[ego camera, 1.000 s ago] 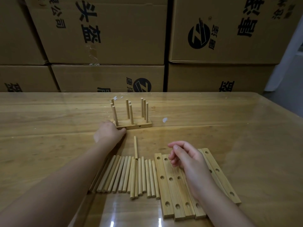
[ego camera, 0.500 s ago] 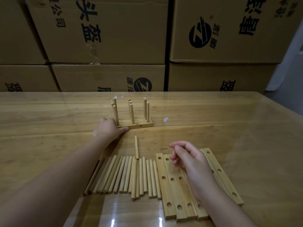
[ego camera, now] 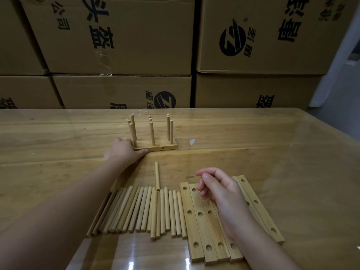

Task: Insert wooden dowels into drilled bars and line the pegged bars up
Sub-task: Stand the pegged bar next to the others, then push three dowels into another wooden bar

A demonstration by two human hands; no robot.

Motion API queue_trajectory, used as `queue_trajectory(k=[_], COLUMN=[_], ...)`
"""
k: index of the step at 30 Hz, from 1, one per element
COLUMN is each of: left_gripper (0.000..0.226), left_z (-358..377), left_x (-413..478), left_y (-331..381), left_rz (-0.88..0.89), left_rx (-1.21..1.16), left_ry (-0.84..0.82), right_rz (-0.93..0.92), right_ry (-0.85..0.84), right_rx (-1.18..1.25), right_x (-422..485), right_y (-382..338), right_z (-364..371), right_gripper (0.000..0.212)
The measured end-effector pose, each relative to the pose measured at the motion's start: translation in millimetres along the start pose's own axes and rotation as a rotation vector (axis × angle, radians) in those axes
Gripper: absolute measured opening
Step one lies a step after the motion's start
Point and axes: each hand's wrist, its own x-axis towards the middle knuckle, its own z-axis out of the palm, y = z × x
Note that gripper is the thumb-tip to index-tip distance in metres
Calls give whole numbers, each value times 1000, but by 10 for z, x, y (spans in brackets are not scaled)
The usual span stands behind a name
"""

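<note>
The pegged bars (ego camera: 155, 147) stand side by side on the glossy table (ego camera: 272, 152), dowels upright, with a small hole in the near bar's front face. The left hand (ego camera: 123, 152) lies against their left end, fingers straight, thumb touching the near bar's front edge, gripping nothing. Nearer the person than the pegged bars lies a single dowel (ego camera: 157, 175), then a row of loose dowels (ego camera: 136, 209) with the drilled bars (ego camera: 196, 221) just to its right. The right hand (ego camera: 220, 190) is over those bars, fingers loosely curled, empty. Behind the pegged bars, stacked cardboard boxes (ego camera: 120, 36) carry black Chinese print, including 头盔 and 公司, and a round Z-like logo (ego camera: 232, 40)
</note>
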Motion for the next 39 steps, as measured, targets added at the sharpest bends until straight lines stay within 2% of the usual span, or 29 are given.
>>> queue_trajectory(k=[7,13,19,22,26,31,35,39], left_gripper=[68,60,37,26,24,20,14,15], left_z=[15,-22,-195,-202,-108,94,135,143], left_x=[-37,-320,-1022,-1410,-1793,-2088,-2137,-2093], left_y=[14,-74,-50,-11,94,169,182,181], left_rz=[20,69,319,372,444,497,635,705], left_rx=[-18,-320,-444,-508,-483,-458,-387,-365], left_ry=[36,92,179,148,122,287,387,363], right_rz=[0,-10,-48,-100,-130,-149,-171,-155], right_ry=[-1,-7,-35,-32,13,21,41,58], right_rx=[3,-46,-302,-485,-630,-741,-742,-701], right_x=[17,6,-56,-112,-140,-128,-100,-66], right_y=[19,25,22,27,31,57,87,107], right_z=[-10,-15,67,111,141,146,147,138], right_gripper=[21,23,21,20,18,18,19,20])
